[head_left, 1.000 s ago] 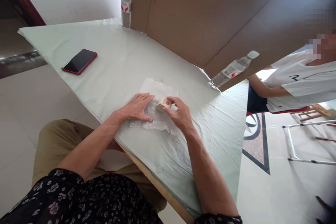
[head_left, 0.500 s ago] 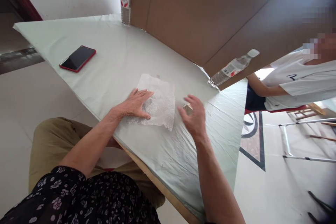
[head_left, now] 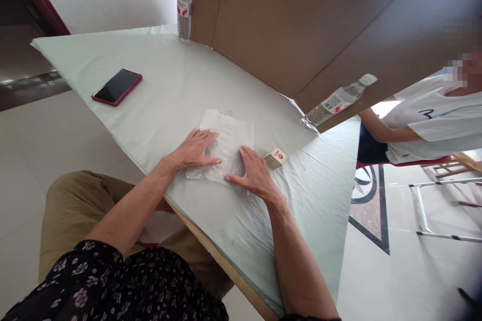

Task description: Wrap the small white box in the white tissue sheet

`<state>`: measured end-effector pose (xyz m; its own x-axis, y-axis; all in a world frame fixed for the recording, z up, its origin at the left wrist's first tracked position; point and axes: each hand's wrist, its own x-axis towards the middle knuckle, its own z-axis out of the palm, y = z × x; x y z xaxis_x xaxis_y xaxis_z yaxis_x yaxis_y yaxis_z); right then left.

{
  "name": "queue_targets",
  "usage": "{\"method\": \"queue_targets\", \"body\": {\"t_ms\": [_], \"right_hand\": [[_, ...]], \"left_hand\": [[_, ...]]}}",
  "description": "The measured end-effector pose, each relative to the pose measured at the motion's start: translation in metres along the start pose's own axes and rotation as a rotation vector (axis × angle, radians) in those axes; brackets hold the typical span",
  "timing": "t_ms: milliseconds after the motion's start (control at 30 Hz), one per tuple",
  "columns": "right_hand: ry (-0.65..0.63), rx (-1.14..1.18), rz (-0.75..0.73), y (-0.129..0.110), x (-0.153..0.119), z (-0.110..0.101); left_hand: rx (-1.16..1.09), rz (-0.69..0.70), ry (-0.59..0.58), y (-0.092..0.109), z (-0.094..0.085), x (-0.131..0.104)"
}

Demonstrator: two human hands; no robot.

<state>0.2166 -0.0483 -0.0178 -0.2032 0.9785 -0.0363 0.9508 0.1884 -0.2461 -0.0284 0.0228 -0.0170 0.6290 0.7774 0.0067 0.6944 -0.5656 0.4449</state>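
Observation:
A sheet of clear bubble wrap (head_left: 228,133) lies flat on the cloth-covered table in front of me. My left hand (head_left: 196,149) rests on its left side, palm down with the fingers spread. On the right side of the sheet lies my right hand (head_left: 253,170), its fingers also stretched out and apart. Neither hand grips anything. Just right of my right hand sits a small printed box (head_left: 276,158), cream with a red mark, apart from the sheet.
A phone in a red case (head_left: 117,87) lies at the table's left. One water bottle (head_left: 184,7) stands by the cardboard panel (head_left: 271,20); a second bottle (head_left: 339,102) is near its right end. Beyond the right edge sits a person in a white shirt (head_left: 433,110).
My right hand has moved left, from over the small box onto the bubble wrap, leaving the box uncovered. My left hand stays on the sheet. The view has shifted slightly.

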Motion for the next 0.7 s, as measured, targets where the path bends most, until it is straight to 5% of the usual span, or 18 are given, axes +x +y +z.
{"method": "queue_targets", "body": {"t_ms": [400, 567, 700], "right_hand": [[-0.005, -0.029, -0.019, -0.001, 0.001, -0.002], [0.235, 0.117, -0.038, 0.022, 0.002, -0.022], [0.409, 0.032, 0.211, 0.054, -0.002, -0.040]], "left_hand": [[0.044, 0.000, -0.010, -0.004, 0.000, 0.001], [0.025, 0.015, -0.002, -0.007, 0.002, 0.002], [0.008, 0.029, -0.005, -0.007, 0.001, 0.002]]}}
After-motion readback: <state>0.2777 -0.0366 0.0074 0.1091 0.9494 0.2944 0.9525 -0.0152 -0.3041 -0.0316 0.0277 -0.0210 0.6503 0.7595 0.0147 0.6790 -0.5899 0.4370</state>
